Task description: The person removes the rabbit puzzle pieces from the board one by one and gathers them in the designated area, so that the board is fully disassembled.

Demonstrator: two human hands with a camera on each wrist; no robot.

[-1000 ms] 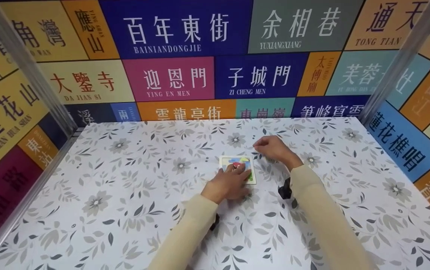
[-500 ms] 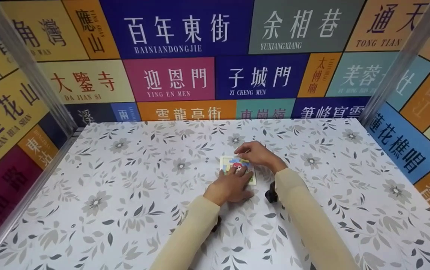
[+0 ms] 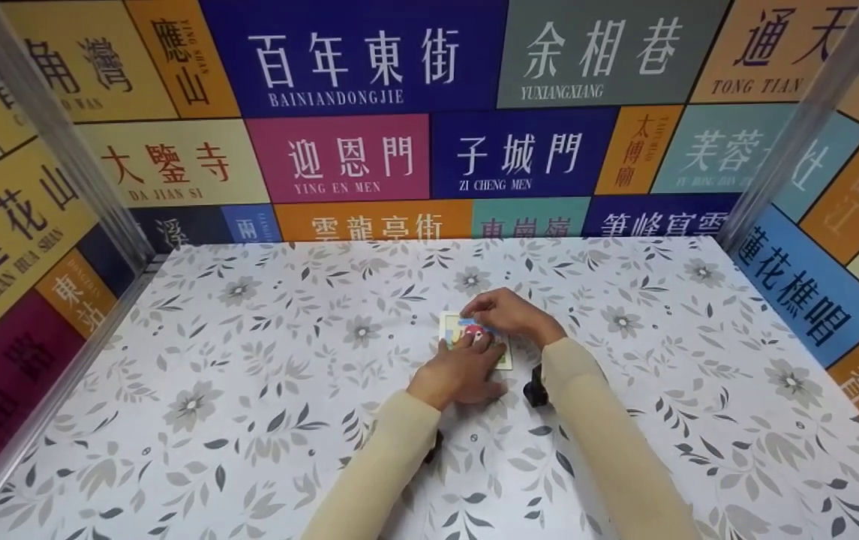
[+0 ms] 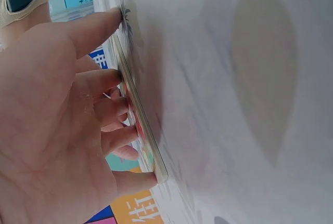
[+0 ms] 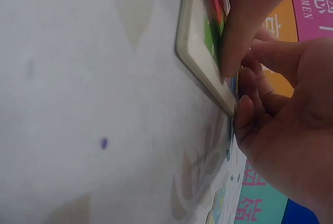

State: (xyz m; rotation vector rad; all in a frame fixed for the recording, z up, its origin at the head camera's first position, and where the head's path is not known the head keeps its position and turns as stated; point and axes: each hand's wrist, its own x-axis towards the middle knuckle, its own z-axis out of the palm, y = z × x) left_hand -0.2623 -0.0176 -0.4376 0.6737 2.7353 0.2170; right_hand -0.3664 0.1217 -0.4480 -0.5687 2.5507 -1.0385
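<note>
A small square picture puzzle (image 3: pixel 446 321) with a pale rim lies on the patterned cloth; its red, blue, yellow and green picture is partly covered. My left hand (image 3: pixel 463 371) rests on its near part with spread fingers, and the left wrist view shows several fingertips (image 4: pixel 134 180) along its edge. The right hand (image 3: pixel 508 311) bends over the far right corner, thumb and fingers drawn together at the puzzle's surface. In the right wrist view this hand (image 5: pixel 291 94) has curled fingers close to the rim; whether a piece is between them is hidden.
A white cloth (image 3: pixel 264 390) with grey leaves and flowers covers the table. Coloured panels (image 3: pixel 335 157) with lettering stand behind and at both sides. Clear upright posts (image 3: pixel 797 127) rise at the back corners. Dark wrist devices (image 3: pixel 536 386) sit below the sleeves.
My right hand has come in from the right to the puzzle's far right corner, then edged slightly further left. The left hand has shifted a little toward me and stays on the puzzle.
</note>
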